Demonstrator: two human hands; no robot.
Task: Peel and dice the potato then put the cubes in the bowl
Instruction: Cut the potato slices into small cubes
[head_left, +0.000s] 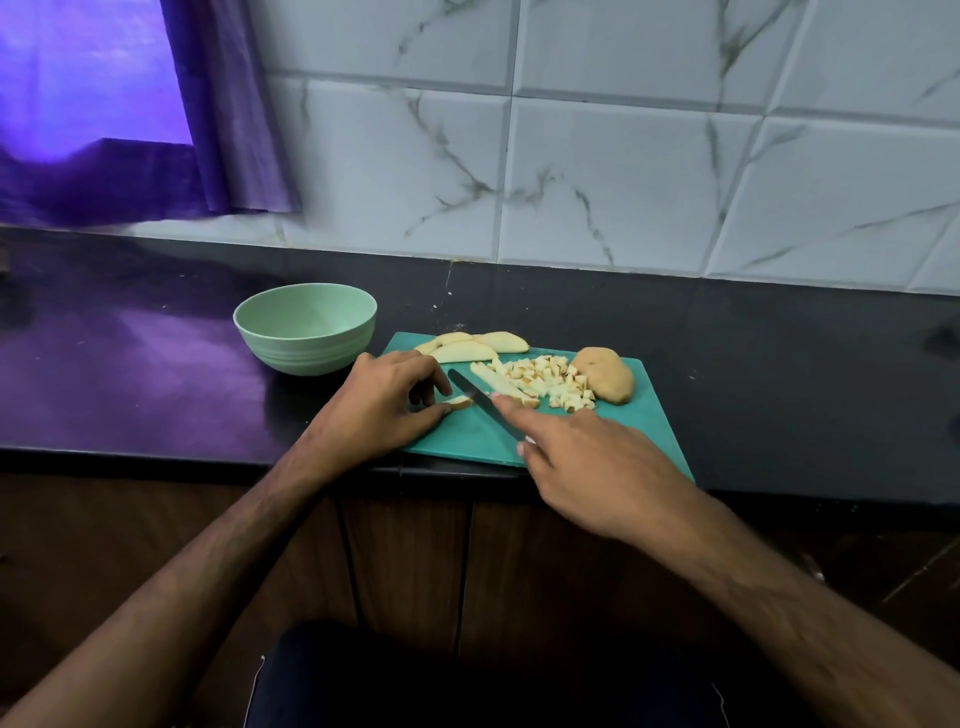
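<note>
Dicing underway on teal plastic cutting board (613, 431), dark desk (156, 374).

Left hand (384, 400) pinches a small pale potato piece (460, 401) against the board. Right hand (587, 462) grips a dark-bladed knife (480, 400), forefinger along the spine, blade just beside that piece. Heap of potato cubes (550, 382), cut sticks, slices, an unpeeled brown potato half (605, 374) on the board. Pale green bowl (306, 325) stands left of the board.

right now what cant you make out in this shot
Head view only:
- Knife handle: hidden under the right hand; only the dark blade shows.
- Small pale potato strip: partly covered by the left hand's fingers.
- Pale green ribbed bowl: its inner bottom is hidden by its near wall.
</note>
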